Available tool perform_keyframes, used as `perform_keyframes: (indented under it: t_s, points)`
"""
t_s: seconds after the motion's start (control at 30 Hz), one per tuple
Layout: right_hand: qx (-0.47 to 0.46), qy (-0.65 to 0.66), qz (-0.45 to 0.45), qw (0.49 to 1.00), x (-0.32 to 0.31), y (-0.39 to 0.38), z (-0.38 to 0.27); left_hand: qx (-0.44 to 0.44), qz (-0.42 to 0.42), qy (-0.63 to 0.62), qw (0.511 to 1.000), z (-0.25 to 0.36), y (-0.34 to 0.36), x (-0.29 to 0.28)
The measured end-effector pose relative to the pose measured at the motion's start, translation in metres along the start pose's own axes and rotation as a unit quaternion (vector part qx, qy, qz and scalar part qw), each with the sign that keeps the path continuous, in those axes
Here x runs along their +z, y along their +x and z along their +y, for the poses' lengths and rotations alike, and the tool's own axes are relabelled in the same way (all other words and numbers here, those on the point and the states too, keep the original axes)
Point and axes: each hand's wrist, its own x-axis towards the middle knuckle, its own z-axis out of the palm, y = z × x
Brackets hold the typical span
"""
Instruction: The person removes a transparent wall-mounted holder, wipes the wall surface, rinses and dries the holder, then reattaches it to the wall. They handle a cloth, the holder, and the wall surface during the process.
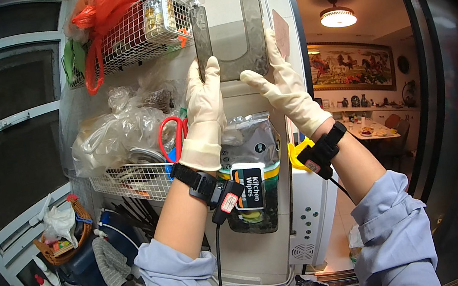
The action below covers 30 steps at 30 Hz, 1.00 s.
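While the U-shaped grey holder [230,38] is kept flat on the wall at 12 o'clock, its lower corners get hidden by gloves. Left hand [203,114] and right hand [284,93] are raised upright, fingers pressed together against its bottom edge.

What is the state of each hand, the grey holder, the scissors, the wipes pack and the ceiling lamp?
Left hand: gloved, fingers on the grey U-shaped holder.
Right hand: gloved, pressing the holder's right side.
Holder: upright against the wall.
Red scissors: hanging, closed.
Wipes pack: hanging below.
Ceiling lamp: on.
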Motion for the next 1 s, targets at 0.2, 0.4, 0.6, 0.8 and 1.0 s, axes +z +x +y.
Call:
perform_keyframes:
  t_s: [0.2, 0.4, 0.6, 0.8, 1.0]
  points:
    - [-0.023, 0.016, 0.0, 1.0, -0.002, 0.002, -0.001, -0.022, -0.003, 0.02, 1.0, -0.007, 0.007, 0.0]
    - [0.016, 0.011, -0.016, 1.0, -0.004, 0.001, -0.001, -0.018, -0.017, -0.016, 1.0, -0.008, 0.006, 0.002]
    - [-0.005, -0.022, -0.012, 1.0, -0.005, 0.001, -0.003, 0.003, -0.017, -0.023, 1.0, -0.006, 0.002, 0.002]
    - [-0.009, 0.018, -0.018, 1.0, -0.005, 0.002, -0.003, -0.017, -0.008, 0.004, 1.0, -0.014, 0.011, 0.002]
    - [0.014, -0.022, -0.017, 1.0, -0.003, 0.002, 0.001, -0.022, -0.008, 0.034, 0.999, -0.021, 0.014, 0.001]
